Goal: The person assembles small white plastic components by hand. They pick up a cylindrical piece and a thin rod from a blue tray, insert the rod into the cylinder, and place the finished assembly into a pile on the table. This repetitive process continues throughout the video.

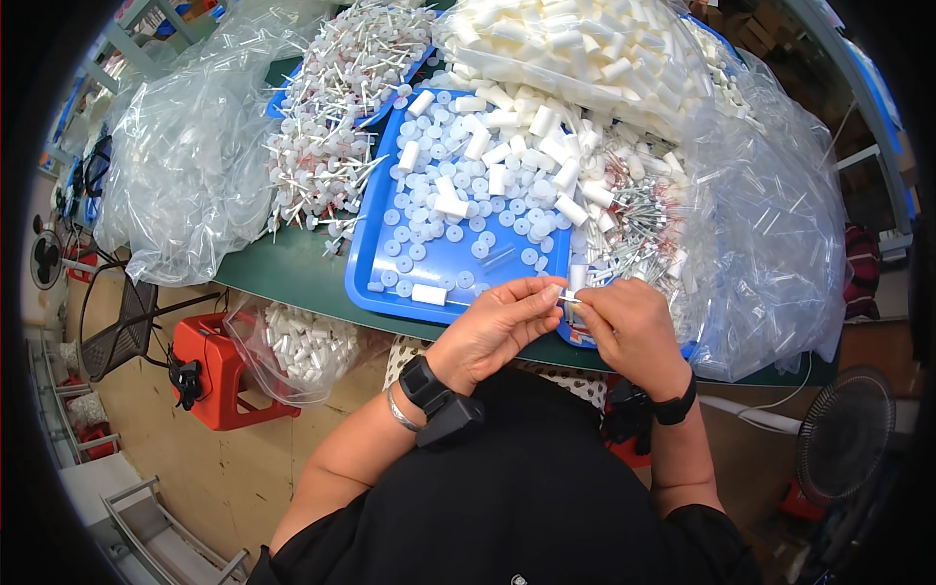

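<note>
Left hand [499, 324] and right hand [632, 320] pinch a slim white piece [568, 296] — long axis sideways between them; a white cylinder [429, 294] lies leftward, nearer the left hand.

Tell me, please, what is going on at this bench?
A person works bare-handed: the left hand and right hand meet fingertip to fingertip at a small slim piece, too small to identify. Just beyond, a blue tray holds translucent discs and white cylinders. A heap of white-stemmed parts lies left of it, metal pins to the right.
</note>
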Motion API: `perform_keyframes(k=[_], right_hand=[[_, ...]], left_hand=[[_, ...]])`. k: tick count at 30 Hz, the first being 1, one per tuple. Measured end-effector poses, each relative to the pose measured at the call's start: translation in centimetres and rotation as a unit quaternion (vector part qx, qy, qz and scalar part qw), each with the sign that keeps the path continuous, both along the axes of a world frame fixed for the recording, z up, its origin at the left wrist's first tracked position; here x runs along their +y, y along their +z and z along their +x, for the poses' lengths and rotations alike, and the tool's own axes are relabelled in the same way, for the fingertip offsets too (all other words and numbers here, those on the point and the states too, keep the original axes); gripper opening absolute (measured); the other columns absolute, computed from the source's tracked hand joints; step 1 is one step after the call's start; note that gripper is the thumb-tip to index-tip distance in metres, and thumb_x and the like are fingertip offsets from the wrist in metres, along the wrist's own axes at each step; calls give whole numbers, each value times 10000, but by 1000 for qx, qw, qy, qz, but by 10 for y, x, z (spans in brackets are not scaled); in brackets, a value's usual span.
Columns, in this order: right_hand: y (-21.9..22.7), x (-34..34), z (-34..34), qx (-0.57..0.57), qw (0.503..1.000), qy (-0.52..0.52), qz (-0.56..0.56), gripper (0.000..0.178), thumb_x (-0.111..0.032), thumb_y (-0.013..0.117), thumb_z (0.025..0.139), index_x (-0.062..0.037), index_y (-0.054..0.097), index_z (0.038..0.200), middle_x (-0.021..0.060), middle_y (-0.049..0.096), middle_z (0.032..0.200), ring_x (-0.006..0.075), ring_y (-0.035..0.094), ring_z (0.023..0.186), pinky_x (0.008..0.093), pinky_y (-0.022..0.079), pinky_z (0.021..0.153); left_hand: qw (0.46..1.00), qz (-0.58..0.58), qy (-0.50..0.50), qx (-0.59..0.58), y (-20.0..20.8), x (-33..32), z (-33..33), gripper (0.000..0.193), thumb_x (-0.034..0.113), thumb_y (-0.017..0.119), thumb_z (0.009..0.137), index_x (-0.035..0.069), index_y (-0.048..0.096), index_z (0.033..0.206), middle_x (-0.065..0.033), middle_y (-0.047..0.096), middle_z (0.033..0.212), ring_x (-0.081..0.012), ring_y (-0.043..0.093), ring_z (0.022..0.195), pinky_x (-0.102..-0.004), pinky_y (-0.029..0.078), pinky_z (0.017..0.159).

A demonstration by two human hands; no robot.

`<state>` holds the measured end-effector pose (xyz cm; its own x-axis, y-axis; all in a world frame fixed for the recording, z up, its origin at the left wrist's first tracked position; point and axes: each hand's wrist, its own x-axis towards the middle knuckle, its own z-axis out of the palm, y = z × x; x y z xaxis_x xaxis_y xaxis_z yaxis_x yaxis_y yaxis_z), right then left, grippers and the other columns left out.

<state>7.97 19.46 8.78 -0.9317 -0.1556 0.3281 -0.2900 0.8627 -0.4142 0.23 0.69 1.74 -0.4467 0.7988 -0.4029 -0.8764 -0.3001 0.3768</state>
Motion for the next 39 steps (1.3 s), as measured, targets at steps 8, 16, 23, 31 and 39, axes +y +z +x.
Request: perform_keyframes(k=[8, 16, 23, 31, 39], right_hand=[[-20, -17, 2, 47, 997, -50, 31, 59, -97, 716, 874, -52, 682, 894, 73, 593, 638, 267, 570, 570, 393, 413, 564], [-22, -1, 1, -36, 988, -71, -132, 122, -136, 694, 917, -30, 702, 976, 113, 677, 776, 305, 659, 690, 380, 502, 629], [-26, 41, 1, -59, 991, -103, 66, 53, -70, 667, 871, -53, 695, 913, 118, 646, 816, 318, 657, 783, 424, 520, 692], [-40, 42, -10, -93, 980, -97, 144, 111, -71, 674, 835, -67, 708, 940, 109, 618, 816, 328, 646, 791, 428, 511, 706], [-43, 47, -14, -135, 976, -112, 127, 122, -27, 611, 845, -31, 683, 943, 149, 601, 867, 363, 642, 800, 466, 510, 716]], left_hand=[[999, 35, -8, -26, -7, 2, 6, 310, 189, 626, 1016, 21, 610, 1276, -29, 677, 1037, -97, 645, 881, -251, 571, 843], [998, 0, 60, 23, -7, -4, 0, 306, 231, 659, 999, 38, 621, 1234, -16, 670, 1028, -100, 646, 894, -247, 568, 824], [993, -19, 113, 2, 4, -16, -12, 320, 224, 652, 1002, 33, 597, 1252, -75, 665, 1066, -185, 672, 992, -299, 586, 873], [994, -22, 108, 0, -2, -15, -10, 320, 216, 652, 1001, 23, 597, 1252, -91, 672, 1067, -196, 673, 995, -311, 587, 865], [994, -16, 107, -5, -1, -14, -10, 296, 211, 662, 996, 36, 609, 1229, -78, 680, 1041, -189, 685, 970, -307, 587, 858]])
